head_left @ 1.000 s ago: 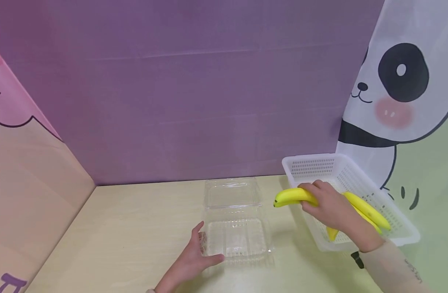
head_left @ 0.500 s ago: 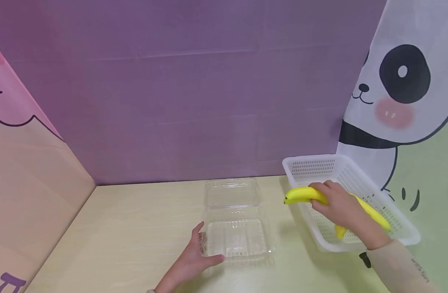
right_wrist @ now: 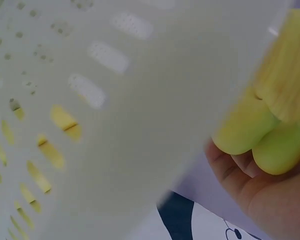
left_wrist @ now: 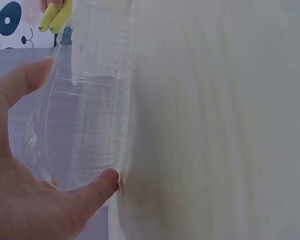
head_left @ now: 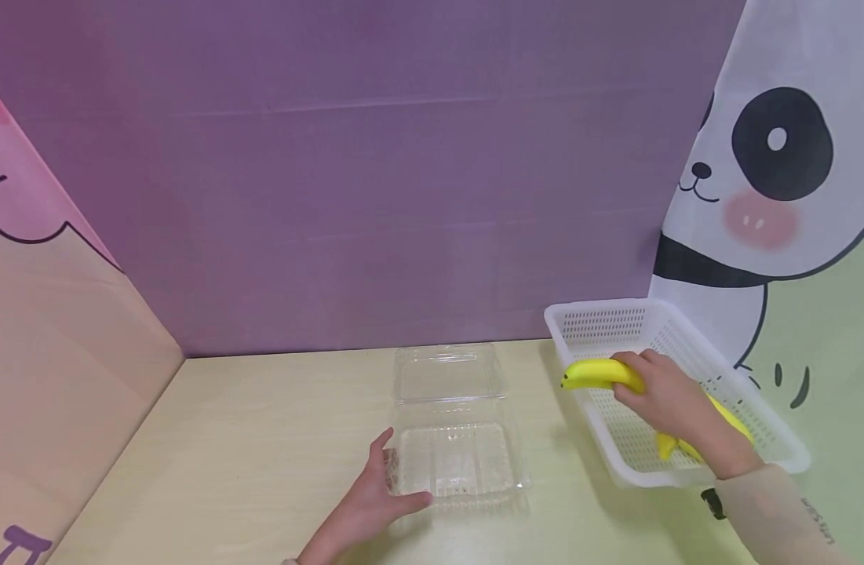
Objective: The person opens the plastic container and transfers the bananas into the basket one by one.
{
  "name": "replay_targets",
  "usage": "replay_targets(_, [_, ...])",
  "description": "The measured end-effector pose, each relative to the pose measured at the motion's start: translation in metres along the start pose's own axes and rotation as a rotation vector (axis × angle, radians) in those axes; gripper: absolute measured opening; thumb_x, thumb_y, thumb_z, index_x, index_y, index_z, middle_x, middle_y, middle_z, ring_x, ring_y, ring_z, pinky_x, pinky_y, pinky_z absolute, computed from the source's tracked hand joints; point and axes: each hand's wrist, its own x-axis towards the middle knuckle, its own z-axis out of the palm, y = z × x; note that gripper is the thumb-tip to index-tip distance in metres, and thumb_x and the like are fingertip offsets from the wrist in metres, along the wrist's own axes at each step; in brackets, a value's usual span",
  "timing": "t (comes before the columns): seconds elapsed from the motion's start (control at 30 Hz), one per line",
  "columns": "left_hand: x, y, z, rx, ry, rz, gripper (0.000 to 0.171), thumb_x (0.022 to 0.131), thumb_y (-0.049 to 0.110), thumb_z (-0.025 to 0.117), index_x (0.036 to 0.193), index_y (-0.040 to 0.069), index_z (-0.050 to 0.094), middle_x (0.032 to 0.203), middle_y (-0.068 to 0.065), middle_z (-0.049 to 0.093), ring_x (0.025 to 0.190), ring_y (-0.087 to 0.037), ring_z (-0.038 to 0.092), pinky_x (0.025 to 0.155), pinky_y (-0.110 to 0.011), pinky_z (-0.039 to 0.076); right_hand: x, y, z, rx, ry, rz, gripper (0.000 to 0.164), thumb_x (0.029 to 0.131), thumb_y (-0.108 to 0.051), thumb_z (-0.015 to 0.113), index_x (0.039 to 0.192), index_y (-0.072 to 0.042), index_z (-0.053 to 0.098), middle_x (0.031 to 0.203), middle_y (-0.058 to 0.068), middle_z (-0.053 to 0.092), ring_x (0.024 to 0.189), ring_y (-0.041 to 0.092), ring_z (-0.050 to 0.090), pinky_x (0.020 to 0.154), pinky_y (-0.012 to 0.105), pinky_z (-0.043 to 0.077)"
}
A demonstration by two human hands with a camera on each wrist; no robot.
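A clear plastic clamshell box lies with its lid laid back on the table. My left hand is at its near left corner, thumb along the front edge and fingers at the left side, touching the wall in the left wrist view. My right hand grips yellow bananas over the left part of a white basket. Two banana tips show side by side in the right wrist view. More yellow banana shows inside the basket, partly hidden by my right forearm.
The pale wooden table meets a purple backdrop at the back. A panda-printed sheet stands close behind the basket on the right. A peach-coloured sheet borders the left side.
My right hand has moved to the right with the bananas, from beside the basket's left rim to over the basket. The left hand and the clear box have stayed put.
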Motion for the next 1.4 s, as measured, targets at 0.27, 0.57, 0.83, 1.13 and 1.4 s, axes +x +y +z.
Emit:
replay_targets(0.27, [0.002,-0.003,0.0,0.001,0.002,0.0,0.119,0.079,0.03,0.089,0.161,0.011,0.005,0.156,-0.037,0.025,0.139,-0.054,0.036,0.106,-0.065,0.037,-0.001,0.01,0.0,-0.012,-0.012,0.039,0.043,0.094,-0.023,0.065,0.133,-0.004,0.059,0.101,0.012,0.058,0.085,0.027,0.051,0.064,0.038,0.043])
replay_targets(0.57, [0.003,-0.003,0.0,0.006,0.0,-0.003,0.119,0.079,0.03,0.089,0.161,0.011,0.004,0.156,-0.037,0.025,0.139,-0.055,0.036,0.106,-0.066,0.037,-0.002,0.023,0.001,-0.034,-0.032,0.082,0.048,0.095,-0.025,0.065,0.135,-0.001,0.056,0.102,0.017,0.058,0.084,0.029,0.051,0.064,0.042,0.047])
replay_targets(0.83, [0.002,-0.001,-0.001,-0.011,-0.01,-0.01,0.12,0.079,0.03,0.088,0.161,0.01,0.003,0.157,-0.037,0.024,0.14,-0.055,0.034,0.105,-0.066,0.038,-0.005,0.034,0.003,-0.034,-0.044,0.126,0.051,0.096,-0.027,0.065,0.136,0.002,0.054,0.106,0.024,0.058,0.084,0.032,0.052,0.061,0.044,0.049])
replay_targets(1.13, [0.002,-0.001,0.0,-0.008,-0.006,-0.005,0.119,0.079,0.029,0.089,0.161,0.01,0.004,0.156,-0.038,0.025,0.141,-0.054,0.034,0.107,-0.065,0.036,-0.007,0.042,0.006,-0.033,-0.065,0.165,0.052,0.095,-0.026,0.064,0.135,0.006,0.053,0.102,0.025,0.057,0.08,0.032,0.051,0.057,0.041,0.046])
replay_targets(1.4, [0.002,-0.001,0.0,0.003,0.0,-0.006,0.119,0.079,0.029,0.089,0.161,0.01,0.004,0.156,-0.038,0.025,0.141,-0.054,0.034,0.107,-0.066,0.036,-0.009,0.043,0.01,-0.031,-0.102,0.2,0.053,0.094,-0.025,0.065,0.135,0.007,0.052,0.099,0.022,0.058,0.076,0.029,0.052,0.058,0.04,0.044])
